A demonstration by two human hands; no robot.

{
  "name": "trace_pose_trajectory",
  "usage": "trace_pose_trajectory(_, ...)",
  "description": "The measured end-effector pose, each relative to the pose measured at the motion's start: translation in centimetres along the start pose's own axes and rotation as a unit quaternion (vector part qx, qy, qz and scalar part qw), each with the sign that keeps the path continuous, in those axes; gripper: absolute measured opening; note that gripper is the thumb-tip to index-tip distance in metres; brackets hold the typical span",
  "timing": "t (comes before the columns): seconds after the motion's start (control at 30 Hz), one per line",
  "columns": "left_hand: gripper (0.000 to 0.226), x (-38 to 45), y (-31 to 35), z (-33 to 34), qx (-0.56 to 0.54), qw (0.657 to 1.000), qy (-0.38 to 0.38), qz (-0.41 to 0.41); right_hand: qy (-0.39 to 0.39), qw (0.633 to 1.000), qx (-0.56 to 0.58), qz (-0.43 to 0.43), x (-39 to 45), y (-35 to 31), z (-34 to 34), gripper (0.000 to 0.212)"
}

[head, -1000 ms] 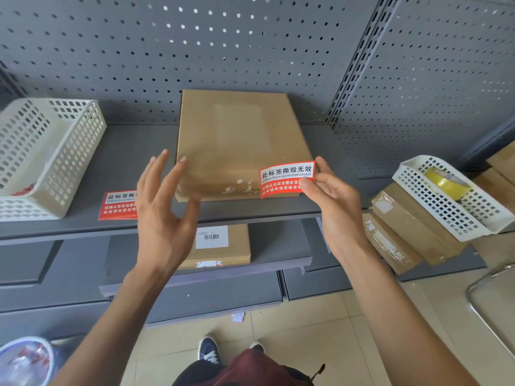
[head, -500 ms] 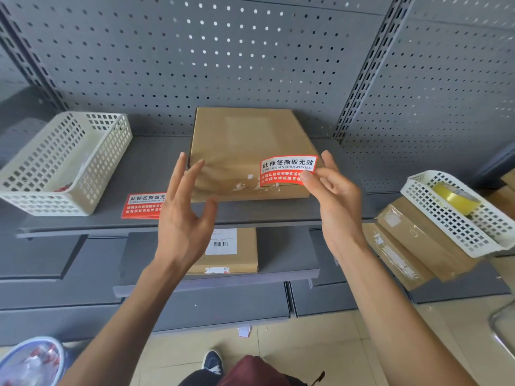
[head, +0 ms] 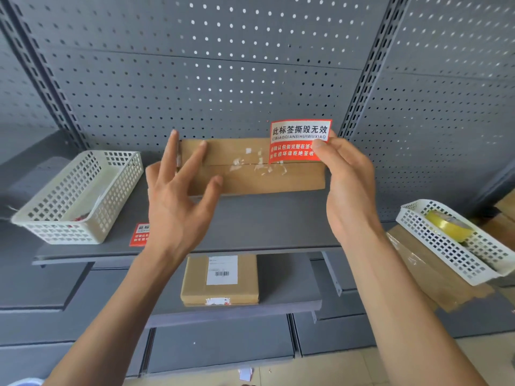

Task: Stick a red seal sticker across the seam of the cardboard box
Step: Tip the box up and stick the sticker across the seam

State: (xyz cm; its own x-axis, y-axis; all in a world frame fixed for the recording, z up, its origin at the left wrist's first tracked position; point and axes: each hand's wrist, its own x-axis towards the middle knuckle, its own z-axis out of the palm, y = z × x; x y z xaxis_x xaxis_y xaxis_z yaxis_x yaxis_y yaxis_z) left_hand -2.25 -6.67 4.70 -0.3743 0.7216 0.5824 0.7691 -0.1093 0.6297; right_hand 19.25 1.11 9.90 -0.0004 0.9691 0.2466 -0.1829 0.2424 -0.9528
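Note:
A flat brown cardboard box [head: 245, 179] lies on the grey shelf [head: 264, 221], its front side facing me with a horizontal seam and white sticker scraps along it. My right hand [head: 348, 185] pinches a red and white seal sticker [head: 299, 140] by its right edge, held upright over the box's right front; its lower edge reaches the seam. My left hand [head: 178, 196] is spread open at the box's left end, fingertips touching or just short of the front face, holding nothing.
A white perforated basket [head: 78, 196] stands on the shelf at left. Another red sticker [head: 139, 235] lies near the shelf's front edge. A second box with a barcode label [head: 220, 280] sits on the lower shelf. At right, a white basket [head: 457, 240] with yellow tape rests on stacked boxes.
The camera has dropped, so the box's front side now faces me instead of its top. The sticker has risen to the seam level. My left hand has closed in on the box's left end.

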Motion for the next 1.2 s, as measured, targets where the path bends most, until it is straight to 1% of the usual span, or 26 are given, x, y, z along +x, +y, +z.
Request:
trace_pose_trajectory(0.17,0.051,1.7,1.1,-0.3,0.001,1.000,0.023,-0.002,-0.014,1.000,-0.007,-0.022,0.9,-1.3,-0.2,0.019)
trace_pose_trajectory(0.33,0.047,2.3,1.2,0.0,-0.007,0.999,0.036,0.003,-0.023,0.999,-0.026,-0.020,1.0,-1.2,-0.3,0.016)
trace_pose_trajectory(0.47,0.047,2.6,1.7,0.2,-0.046,0.999,0.012,-0.013,-0.029,0.999,-0.030,-0.015,0.8,-1.4,-0.1,0.015)
trace_pose_trajectory(0.57,0.046,2.7,1.7,0.2,-0.050,0.999,-0.002,-0.007,-0.039,0.998,-0.050,-0.019,0.5,-1.3,0.3,0.017)
trace_pose_trajectory(0.73,0.045,2.2,2.3,0.1,-0.035,0.999,-0.016,0.008,-0.013,0.990,-0.140,-0.022,0.0,-0.6,0.9,0.016)
trace_pose_trajectory(0.9,0.045,2.1,2.9,-0.3,-0.031,0.999,-0.027,-0.009,0.017,0.974,-0.223,-0.042,-0.6,0.1,1.8,0.020)
trace_pose_trajectory(1.07,0.044,2.0,3.6,-0.4,-0.046,0.998,-0.020,-0.035,0.027,0.971,-0.235,-0.048,-0.8,0.5,2.2,0.020)
trace_pose_trajectory(1.2,0.047,1.9,3.6,-0.3,-0.032,0.999,-0.013,-0.028,0.037,0.968,-0.243,-0.046,-0.8,0.6,2.3,0.021)
